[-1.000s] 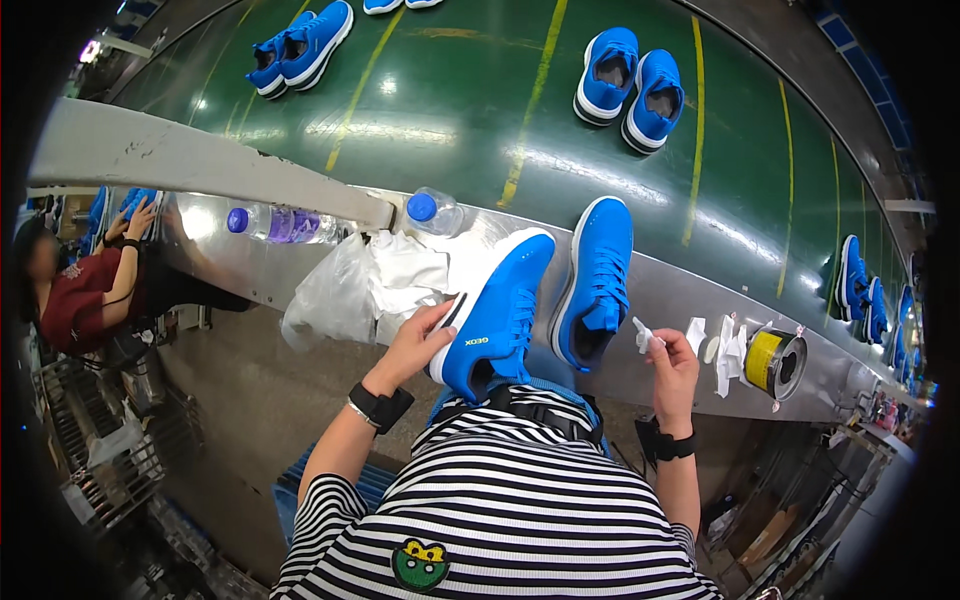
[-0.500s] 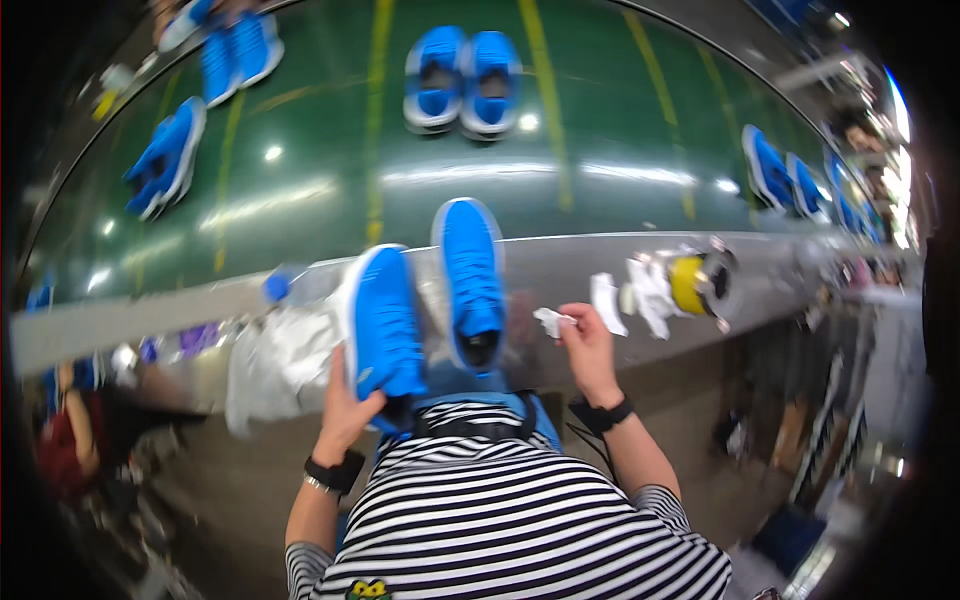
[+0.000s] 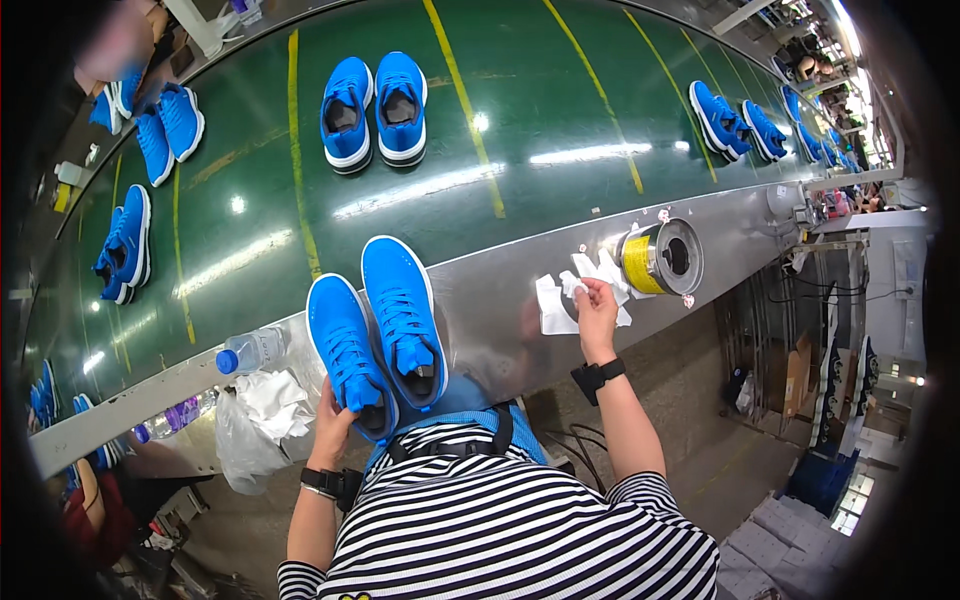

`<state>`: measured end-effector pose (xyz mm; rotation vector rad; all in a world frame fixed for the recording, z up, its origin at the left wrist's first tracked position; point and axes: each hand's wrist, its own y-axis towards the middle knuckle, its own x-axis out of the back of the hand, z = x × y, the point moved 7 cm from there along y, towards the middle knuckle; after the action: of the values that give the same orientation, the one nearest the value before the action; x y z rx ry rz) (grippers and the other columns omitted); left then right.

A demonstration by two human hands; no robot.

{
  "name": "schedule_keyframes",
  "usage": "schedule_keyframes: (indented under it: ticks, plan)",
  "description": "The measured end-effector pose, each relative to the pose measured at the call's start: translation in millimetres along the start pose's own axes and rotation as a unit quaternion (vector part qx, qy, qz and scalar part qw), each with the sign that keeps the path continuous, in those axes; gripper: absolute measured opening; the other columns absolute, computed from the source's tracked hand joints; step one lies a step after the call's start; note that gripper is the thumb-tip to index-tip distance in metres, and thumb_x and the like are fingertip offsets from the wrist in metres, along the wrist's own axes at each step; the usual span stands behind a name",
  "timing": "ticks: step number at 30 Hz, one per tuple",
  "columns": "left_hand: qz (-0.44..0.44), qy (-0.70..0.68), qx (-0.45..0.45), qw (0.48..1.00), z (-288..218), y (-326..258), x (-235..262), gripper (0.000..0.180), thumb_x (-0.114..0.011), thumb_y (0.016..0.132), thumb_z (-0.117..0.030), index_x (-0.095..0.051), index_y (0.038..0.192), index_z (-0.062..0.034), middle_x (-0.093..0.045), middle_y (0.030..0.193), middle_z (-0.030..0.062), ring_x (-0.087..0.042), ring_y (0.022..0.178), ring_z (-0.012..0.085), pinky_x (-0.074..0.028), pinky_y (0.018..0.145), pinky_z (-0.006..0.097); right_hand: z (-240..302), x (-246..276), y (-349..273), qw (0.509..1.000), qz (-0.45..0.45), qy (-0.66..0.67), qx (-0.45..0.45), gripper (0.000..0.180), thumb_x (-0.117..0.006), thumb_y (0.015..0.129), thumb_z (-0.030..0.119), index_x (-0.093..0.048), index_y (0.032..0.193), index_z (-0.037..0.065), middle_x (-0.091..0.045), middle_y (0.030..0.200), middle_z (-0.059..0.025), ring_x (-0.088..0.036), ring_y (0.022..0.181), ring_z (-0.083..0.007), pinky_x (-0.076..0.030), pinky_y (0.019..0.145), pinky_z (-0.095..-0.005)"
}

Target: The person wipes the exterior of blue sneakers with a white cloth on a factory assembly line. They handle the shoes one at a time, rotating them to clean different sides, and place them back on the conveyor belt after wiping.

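My left hand [image 3: 332, 425] is closed around the heel end of a blue sneaker [image 3: 340, 345] with a white sole. Its mate, another blue sneaker [image 3: 402, 318], lies close on its right, toe also pointing away from me. Both rest at the metal ledge in front of my waist. Out to the right, my right hand [image 3: 597, 312] pinches a crumpled white scrap [image 3: 573, 284], which looks like cloth or tissue. Under and beside those fingers lie more white pieces [image 3: 552, 308], next to an open metal can [image 3: 650, 262] with a yellow band.
Beyond the metal ledge [image 3: 500, 345] runs a green conveyor belt [image 3: 530, 120] with yellow lines, carrying several blue sneakers [image 3: 400, 110]. A plastic bottle [image 3: 255, 350] with a blue cap and a plastic bag [image 3: 245, 440] of white material are at left. Another person's arm [image 3: 150, 25] shows at far left.
My right hand has carried the white scrap right, up to the white pieces by the can. The left sneaker now sits closer beside its mate. The whole view has turned somewhat.
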<state>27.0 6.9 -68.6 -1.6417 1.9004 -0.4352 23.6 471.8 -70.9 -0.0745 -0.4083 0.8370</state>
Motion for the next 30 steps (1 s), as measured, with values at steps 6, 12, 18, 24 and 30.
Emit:
schedule_keyframes:
  ticks: [6,12,18,24,30]
  plan:
    - [-0.009,0.058,0.016,0.998,20,7,11,0.074,-0.063,0.068,-0.007,-0.029,0.134,-0.0028,-0.049,0.119,0.0073,-0.049,0.105,0.0153,-0.040,0.089,0.028,35,0,17,0.929,-0.099,-0.280,0.220,0.037,-0.067,0.072,0.013,-0.054,0.104,0.001,-0.052,0.096,-0.0158,-0.048,0.097,-0.0301,-0.037,0.086,-0.0393]
    - [-0.026,0.067,0.002,0.997,18,13,0,0.074,-0.063,0.070,-0.001,-0.028,0.135,-0.0047,-0.048,0.122,0.0082,-0.048,0.109,0.0170,-0.038,0.093,0.030,55,-118,-87,0.908,0.411,-0.074,0.005,0.065,-0.072,0.071,0.023,-0.040,0.125,0.005,-0.051,0.113,-0.0109,-0.054,0.089,-0.0155,-0.045,0.079,-0.0290]
    - [-0.012,0.062,-0.001,0.998,13,12,-7,0.075,-0.065,0.073,-0.004,-0.025,0.136,-0.0028,-0.047,0.124,0.0091,-0.047,0.111,0.0161,-0.037,0.095,0.029,-11,-199,-123,0.911,0.400,-0.091,0.035,0.080,-0.072,0.066,0.022,-0.031,0.131,0.001,-0.047,0.118,-0.0209,-0.047,0.111,-0.0321,-0.039,0.092,-0.0387]
    - [0.024,0.042,-0.121,0.991,1,-6,-17,0.081,-0.072,0.069,-0.006,-0.026,0.136,-0.0052,-0.050,0.118,0.0067,-0.049,0.106,0.0148,-0.040,0.092,0.030,39,-145,-131,0.897,0.430,0.014,0.105,0.066,-0.058,0.081,0.017,-0.025,0.136,0.004,-0.044,0.125,-0.0160,-0.044,0.115,-0.0254,-0.033,0.097,-0.0341]
    - [0.043,0.029,-0.150,0.987,-8,-10,-28,0.091,-0.074,0.065,-0.001,-0.021,0.138,-0.0066,-0.041,0.129,0.0101,-0.044,0.115,0.0184,-0.037,0.097,0.032,72,-113,-134,0.904,0.375,-0.036,0.204,0.076,-0.063,0.078,0.019,-0.020,0.139,0.005,-0.039,0.130,-0.0136,-0.041,0.118,-0.0232,-0.032,0.099,-0.0341]
